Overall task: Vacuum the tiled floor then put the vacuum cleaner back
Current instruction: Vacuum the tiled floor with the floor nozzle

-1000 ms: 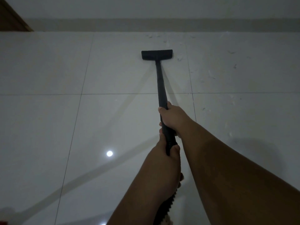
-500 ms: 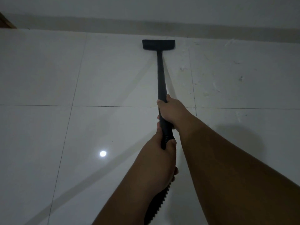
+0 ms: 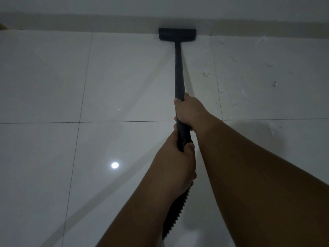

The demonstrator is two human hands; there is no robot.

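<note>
- Head view: the right hand [image 3: 189, 111] is curled round the long black plastic vacuum wand [image 3: 178, 68], ahead of the left hand [image 3: 178, 163].
- The left hand grips the wand's near end, where the black ribbed hose [image 3: 175, 213] runs back beneath its wrist.
- Far beyond both hands, the flat rectangular black floor head [image 3: 177, 34] rests on the glossy white tiled floor [image 3: 124, 77], touching the grey skirting strip [image 3: 89, 22].
- Small pale scraps of debris [image 3: 245, 97] lie scattered on the tiles ahead of and to the right of the right hand.
- A round bright light reflection [image 3: 114, 165] shines left of the left hand.
</note>
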